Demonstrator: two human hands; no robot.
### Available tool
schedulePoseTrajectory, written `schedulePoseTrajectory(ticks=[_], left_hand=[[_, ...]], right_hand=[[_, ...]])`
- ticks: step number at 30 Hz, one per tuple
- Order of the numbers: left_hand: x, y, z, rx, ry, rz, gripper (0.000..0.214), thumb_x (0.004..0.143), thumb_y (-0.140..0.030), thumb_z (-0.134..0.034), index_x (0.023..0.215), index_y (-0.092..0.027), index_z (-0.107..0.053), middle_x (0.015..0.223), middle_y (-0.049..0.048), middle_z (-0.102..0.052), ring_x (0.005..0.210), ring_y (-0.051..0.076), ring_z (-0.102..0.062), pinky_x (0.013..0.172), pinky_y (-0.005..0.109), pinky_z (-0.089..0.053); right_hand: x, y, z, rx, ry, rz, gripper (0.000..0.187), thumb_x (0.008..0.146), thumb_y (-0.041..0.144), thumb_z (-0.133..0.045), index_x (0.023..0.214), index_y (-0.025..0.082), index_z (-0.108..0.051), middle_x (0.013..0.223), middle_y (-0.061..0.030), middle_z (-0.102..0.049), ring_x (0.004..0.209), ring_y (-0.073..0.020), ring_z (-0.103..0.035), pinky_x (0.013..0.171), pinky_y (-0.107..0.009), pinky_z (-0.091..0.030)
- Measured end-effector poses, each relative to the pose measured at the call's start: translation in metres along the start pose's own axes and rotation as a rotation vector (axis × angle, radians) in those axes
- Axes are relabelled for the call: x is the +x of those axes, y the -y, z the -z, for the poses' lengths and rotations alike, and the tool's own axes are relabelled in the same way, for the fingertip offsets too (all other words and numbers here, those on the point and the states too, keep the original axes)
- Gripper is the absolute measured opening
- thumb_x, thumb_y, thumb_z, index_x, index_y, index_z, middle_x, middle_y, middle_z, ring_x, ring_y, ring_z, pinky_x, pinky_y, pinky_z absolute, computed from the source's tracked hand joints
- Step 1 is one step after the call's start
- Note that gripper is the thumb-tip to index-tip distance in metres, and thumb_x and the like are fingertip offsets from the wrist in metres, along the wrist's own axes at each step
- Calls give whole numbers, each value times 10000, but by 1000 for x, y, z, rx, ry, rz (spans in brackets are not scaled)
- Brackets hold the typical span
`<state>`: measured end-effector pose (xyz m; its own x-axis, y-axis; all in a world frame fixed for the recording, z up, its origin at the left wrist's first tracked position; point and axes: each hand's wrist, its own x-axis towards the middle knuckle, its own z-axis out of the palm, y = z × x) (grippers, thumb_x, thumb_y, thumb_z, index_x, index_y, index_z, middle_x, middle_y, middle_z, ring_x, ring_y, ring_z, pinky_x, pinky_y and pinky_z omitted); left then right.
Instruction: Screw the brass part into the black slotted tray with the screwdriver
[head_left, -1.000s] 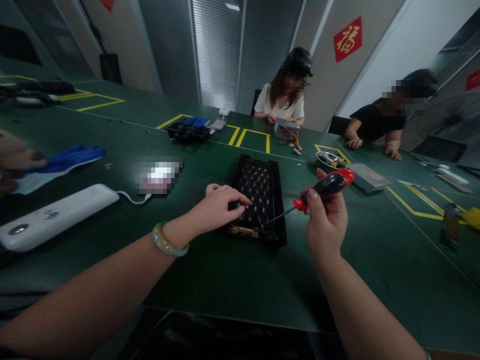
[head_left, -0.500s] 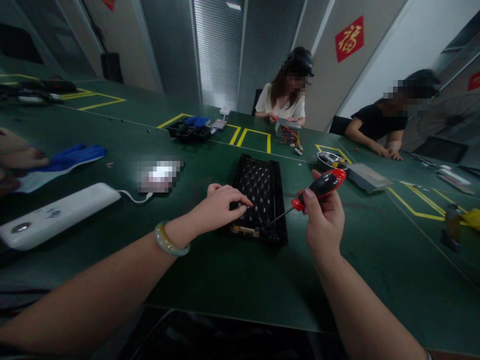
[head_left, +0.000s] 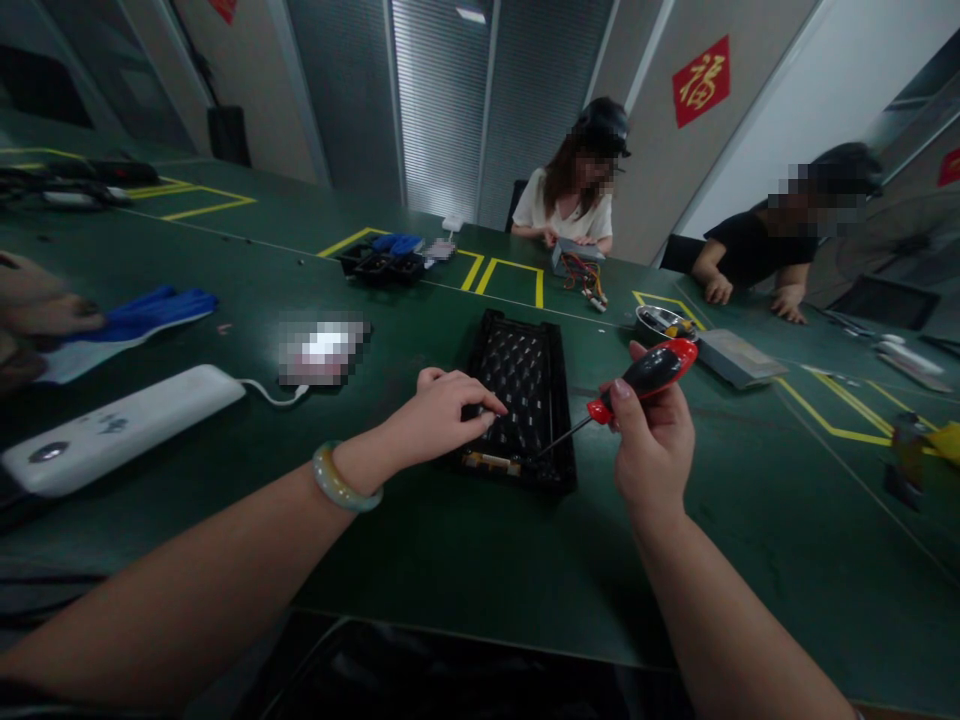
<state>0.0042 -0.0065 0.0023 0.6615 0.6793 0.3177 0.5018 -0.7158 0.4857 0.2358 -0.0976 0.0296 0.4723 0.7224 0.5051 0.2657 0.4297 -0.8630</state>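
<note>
A black rectangular case with rows of small pale marks inside lies on the green table in front of me. My right hand grips a red and black screwdriver by its handle. The thin shaft slants down to the left, and its tip is at the case's near right corner. My left hand, with a bangle at the wrist, reaches over the case's left side. Its thumb and forefinger are bent close together above the panel. Whatever lies between them is too small or hidden to make out. A tan strip shows along the case's near edge.
Left of the case lie a phone, a white power bank cabled to it, and a blue glove. A metal bowl and a grey metal box stand at the right. Two people sit across the table.
My right hand and the screwdriver handle have shifted very slightly right. My left hand keeps its place on the case. Across the table, one person's hands have moved apart.
</note>
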Motion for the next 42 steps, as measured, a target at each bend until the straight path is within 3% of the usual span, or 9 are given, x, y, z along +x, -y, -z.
schedulePoseTrajectory(ticks=[9, 20, 26, 32, 36, 42], left_hand=[[0, 1, -2, 19, 1, -56, 180, 944, -311, -599, 1042, -304, -751, 1116, -6, -746, 1099, 222, -615, 970, 441, -223], [-4, -15, -3, 45, 171, -369, 218, 975, -307, -588, 1111, -347, -753, 1142, -10, -730, 1137, 213, -569, 1002, 433, -208], [-4, -17, -4, 76, 171, -383, 243, 960, -288, -601, 1140, -360, -748, 1146, -10, -728, 1152, 226, -559, 993, 431, -216], [-4, -17, -3, 85, 184, -381, 252, 967, -295, -586, 1154, -356, -744, 1161, 6, -730, 1170, 238, -551, 999, 443, -219], [-4, -17, -2, 87, 188, -374, 249, 966, -289, -581, 1137, -351, -751, 1158, 9, -732, 1176, 244, -550, 1001, 444, -220], [-5, -19, -2, 97, 178, -388, 236, 967, -293, -584, 1129, -345, -748, 1155, 3, -728, 1182, 240, -547, 1010, 447, -212]], right_hand=[[-3, 1, -2, 10, 3, 2, 523, 823, 431, -751, 1306, 270, -632, 883, 2, -663, 676, -108, -549, 707, -295, -522], [-5, 2, 0, 22, 82, 44, 534, 860, 388, -728, 1364, 286, -583, 927, -9, -688, 833, -154, -635, 807, -330, -551], [-8, 3, 2, 32, 206, 167, 492, 909, 355, -670, 1385, 329, -551, 992, -6, -676, 879, -154, -634, 792, -309, -554], [-6, 2, 5, -76, 182, 166, 614, 805, 433, -783, 1368, 304, -573, 1191, -59, -660, 866, -193, -620, 774, -378, -558], [-5, 5, 4, -35, 174, 121, 702, 803, 384, -796, 1435, 310, -500, 1029, -34, -700, 836, -187, -639, 752, -359, -559], [-9, 8, 2, 15, 197, 193, 573, 911, 333, -664, 1452, 328, -476, 1049, -27, -701, 943, -189, -655, 820, -356, -548]])
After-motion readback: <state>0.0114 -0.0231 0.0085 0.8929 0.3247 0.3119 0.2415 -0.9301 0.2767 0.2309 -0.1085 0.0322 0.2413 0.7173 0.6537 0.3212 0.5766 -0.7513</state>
